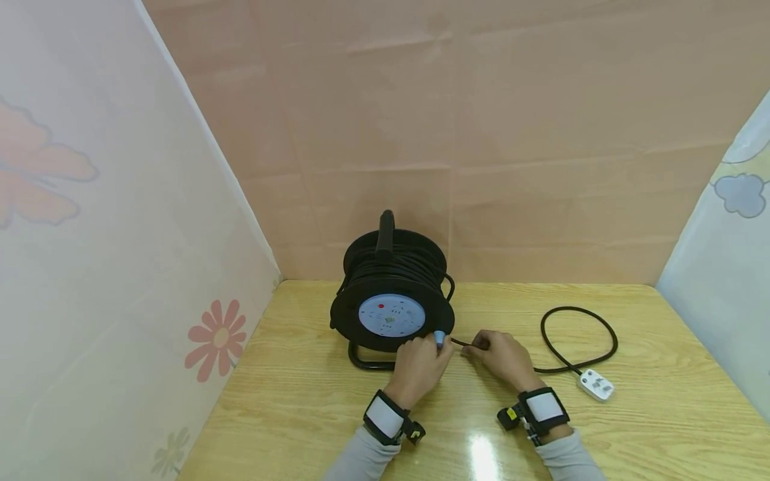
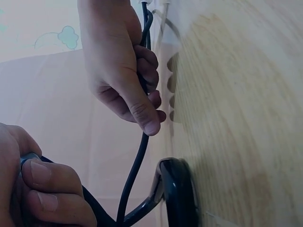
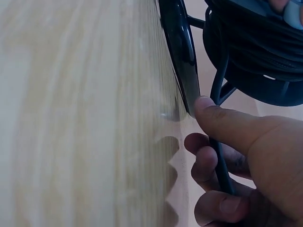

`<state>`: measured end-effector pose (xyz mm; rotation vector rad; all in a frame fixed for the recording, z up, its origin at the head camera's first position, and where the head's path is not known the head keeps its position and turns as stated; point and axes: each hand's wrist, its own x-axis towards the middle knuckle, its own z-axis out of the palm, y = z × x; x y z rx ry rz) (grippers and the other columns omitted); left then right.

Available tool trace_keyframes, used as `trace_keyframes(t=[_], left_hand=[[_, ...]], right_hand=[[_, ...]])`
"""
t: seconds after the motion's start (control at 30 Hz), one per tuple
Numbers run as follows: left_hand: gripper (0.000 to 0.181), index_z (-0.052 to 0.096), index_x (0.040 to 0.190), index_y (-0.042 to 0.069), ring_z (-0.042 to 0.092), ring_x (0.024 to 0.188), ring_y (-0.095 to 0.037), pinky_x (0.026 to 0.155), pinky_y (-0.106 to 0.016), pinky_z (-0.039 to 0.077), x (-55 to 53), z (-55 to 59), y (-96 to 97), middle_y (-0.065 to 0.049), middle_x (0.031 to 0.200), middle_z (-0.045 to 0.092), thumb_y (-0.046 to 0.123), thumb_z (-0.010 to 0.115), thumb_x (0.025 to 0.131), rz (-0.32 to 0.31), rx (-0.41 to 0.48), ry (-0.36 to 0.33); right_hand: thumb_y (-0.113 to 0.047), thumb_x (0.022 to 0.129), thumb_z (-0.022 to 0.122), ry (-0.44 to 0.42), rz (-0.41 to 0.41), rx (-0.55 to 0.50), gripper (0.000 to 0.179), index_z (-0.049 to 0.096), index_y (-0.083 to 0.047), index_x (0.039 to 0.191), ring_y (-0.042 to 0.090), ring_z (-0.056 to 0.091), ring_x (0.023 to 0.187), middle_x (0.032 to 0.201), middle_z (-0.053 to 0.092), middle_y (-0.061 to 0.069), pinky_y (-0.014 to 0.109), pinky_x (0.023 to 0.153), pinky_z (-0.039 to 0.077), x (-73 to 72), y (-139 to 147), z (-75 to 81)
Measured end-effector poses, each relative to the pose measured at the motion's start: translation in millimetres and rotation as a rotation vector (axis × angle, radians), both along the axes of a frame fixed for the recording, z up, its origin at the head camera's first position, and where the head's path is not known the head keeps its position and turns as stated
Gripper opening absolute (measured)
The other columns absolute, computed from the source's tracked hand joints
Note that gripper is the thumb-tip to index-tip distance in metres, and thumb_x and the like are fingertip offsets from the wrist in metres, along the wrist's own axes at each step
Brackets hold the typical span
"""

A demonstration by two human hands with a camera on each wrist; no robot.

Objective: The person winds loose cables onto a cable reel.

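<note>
A black cable reel with a blue-grey socket face stands upright on the table, black cable wound round its drum. My left hand grips the blue-grey knob at the lower right of the reel's front disc. In the left wrist view, the fingers curl round this knob. To the right of the reel, my right hand holds the black cable between thumb and curled fingers, close over the table. From there the cable runs left to the drum and right to a white plug.
The loose cable end forms a loop on the table at the right. The reel's black tubular stand rests on the wooden table. A brown paper-like backdrop rises behind, with patterned sheets on both sides.
</note>
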<state>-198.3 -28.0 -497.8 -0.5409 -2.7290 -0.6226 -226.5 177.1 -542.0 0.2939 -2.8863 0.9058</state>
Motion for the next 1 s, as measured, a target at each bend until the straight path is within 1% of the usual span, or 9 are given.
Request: trace_keyframes(t=[0.2, 0.4, 0.6, 0.77, 1.0], left_hand=[[0.047, 0.038, 0.059, 0.019, 0.042, 0.044, -0.009, 0.038, -0.025, 0.031, -0.1, -2.2, -2.3, 0.009, 0.051, 0.030, 0.038, 0.039, 0.102, 0.006, 0.018, -0.012], [0.047, 0.039, 0.060, 0.020, 0.045, 0.046, -0.010, 0.040, -0.027, 0.034, 0.6, -5.9, -4.7, 0.009, 0.051, 0.032, 0.041, 0.037, 0.102, 0.026, 0.027, -0.058], [0.049, 0.041, 0.060, 0.020, 0.045, 0.046, -0.010, 0.040, -0.028, 0.035, 2.5, -8.7, -8.8, 0.008, 0.051, 0.034, 0.043, 0.035, 0.103, 0.036, 0.030, -0.090], [0.048, 0.041, 0.059, 0.019, 0.044, 0.045, -0.011, 0.040, -0.027, 0.034, 2.2, -12.7, -12.1, 0.007, 0.050, 0.035, 0.041, 0.038, 0.102, 0.042, 0.024, -0.103], [0.050, 0.038, 0.059, 0.020, 0.043, 0.043, -0.011, 0.038, -0.027, 0.033, 2.5, -20.8, -17.3, 0.007, 0.050, 0.030, 0.043, 0.035, 0.103, 0.050, 0.041, -0.129]], right_hand=[[-0.041, 0.084, 0.073, -0.006, -0.005, 0.020, 0.021, 0.068, -0.021, 0.079, 0.011, 0.049, 0.056, 0.068, 0.061, -0.007, 0.030, 0.047, 0.038, -1.2, -0.8, -1.2], [-0.045, 0.083, 0.071, -0.043, -0.024, 0.033, 0.026, 0.068, -0.022, 0.075, 0.012, 0.044, 0.053, 0.063, 0.055, -0.006, 0.029, 0.045, 0.031, -0.4, 4.7, 0.7], [-0.051, 0.082, 0.070, -0.082, -0.049, 0.018, 0.032, 0.066, -0.022, 0.071, 0.013, 0.044, 0.051, 0.060, 0.055, -0.005, 0.030, 0.045, 0.033, 3.0, 11.3, 6.1], [-0.055, 0.081, 0.070, -0.079, -0.059, 0.035, 0.035, 0.065, -0.022, 0.071, 0.013, 0.045, 0.051, 0.060, 0.055, -0.006, 0.030, 0.045, 0.035, 1.4, 14.5, 5.4], [-0.059, 0.080, 0.069, -0.058, -0.072, 0.063, 0.038, 0.063, -0.022, 0.072, 0.014, 0.045, 0.052, 0.062, 0.055, -0.004, 0.031, 0.047, 0.035, -0.2, 20.7, 2.2]])
